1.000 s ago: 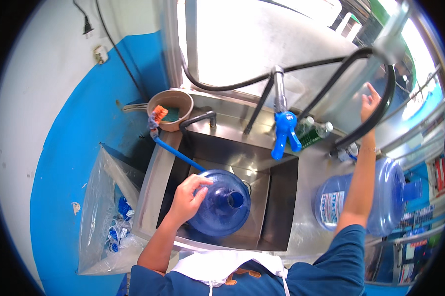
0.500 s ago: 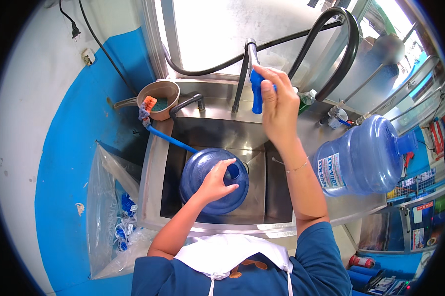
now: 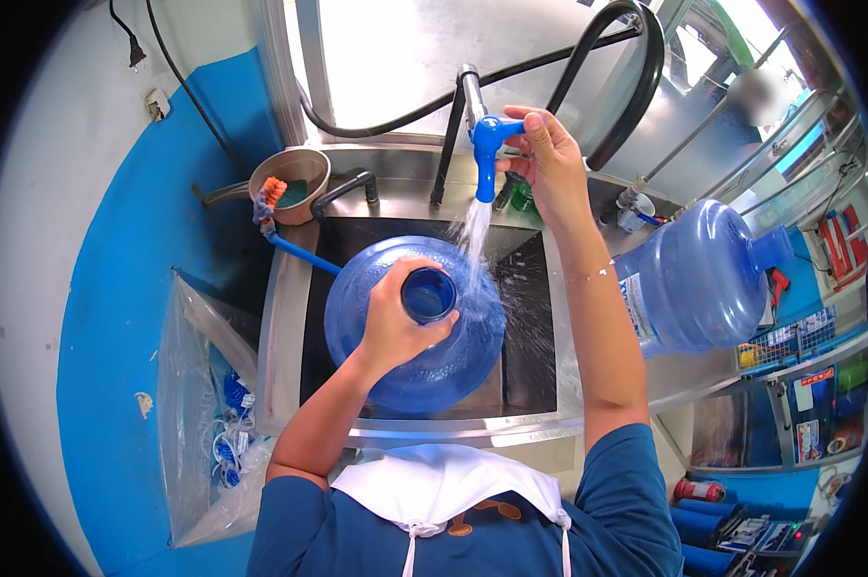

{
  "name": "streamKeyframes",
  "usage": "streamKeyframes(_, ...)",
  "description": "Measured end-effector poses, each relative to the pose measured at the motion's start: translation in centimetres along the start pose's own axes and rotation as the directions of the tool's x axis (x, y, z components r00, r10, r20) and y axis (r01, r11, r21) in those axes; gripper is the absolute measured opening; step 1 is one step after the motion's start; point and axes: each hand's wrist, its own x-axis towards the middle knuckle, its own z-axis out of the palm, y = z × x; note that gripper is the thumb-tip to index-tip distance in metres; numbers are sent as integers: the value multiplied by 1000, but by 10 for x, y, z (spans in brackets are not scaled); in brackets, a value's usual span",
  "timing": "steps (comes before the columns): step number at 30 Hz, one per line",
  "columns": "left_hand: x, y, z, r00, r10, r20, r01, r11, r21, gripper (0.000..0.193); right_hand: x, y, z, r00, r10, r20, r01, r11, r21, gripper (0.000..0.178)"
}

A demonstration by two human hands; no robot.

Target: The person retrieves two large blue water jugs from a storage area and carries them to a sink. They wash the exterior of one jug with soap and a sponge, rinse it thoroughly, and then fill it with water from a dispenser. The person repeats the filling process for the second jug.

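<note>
A blue water jug [image 3: 352, 303] is held neck-up at the steel sink [image 3: 535, 370] as I watch remotely; whether its base rests on the basin floor, I cannot tell. The left hand [image 3: 393, 322] grips its neck, likely because that narrow collar steadies the broad body. At the jug's 1 o'clock, the right hand [image 3: 555, 171] grips the lever of a blue tap [image 3: 486, 159], whose water stream [image 3: 473, 231] strikes the jug's shoulder. At 3 o'clock, a second jug [image 3: 698, 279] lies sideways on the counter [image 3: 679, 373], seemingly parked aside. Between 10 and 11, a blue-handled brush [image 3: 274, 190] overlaps a brown pan [image 3: 290, 162], perhaps for easy reach.
</note>
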Motion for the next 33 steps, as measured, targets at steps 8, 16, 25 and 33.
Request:
streamKeyframes(8, 4, -44, 66, 998, -69, 3, 69, 998, -3, 50, -42, -17, 15, 995, -71, -72, 39, 926, -376, 35)
streamKeyframes(16, 17, -64, 68, 984, -157, 84, 156, 987, 27, 59, -62, 58, -61, 999, -29, -38, 9, 895, -446, 43)
streamKeyframes(25, -15, -67, 55, 992, -123, -25, 123, 992, -6, 61, -8, 229, -251, 538, 134, -832, -699, 622, -352, 88)
streamKeyframes(33, 14, -73, 72, 974, -227, 27, 223, 970, 100, 63, -29, 232, -239, 727, -181, -662, -397, 675, -621, 70)
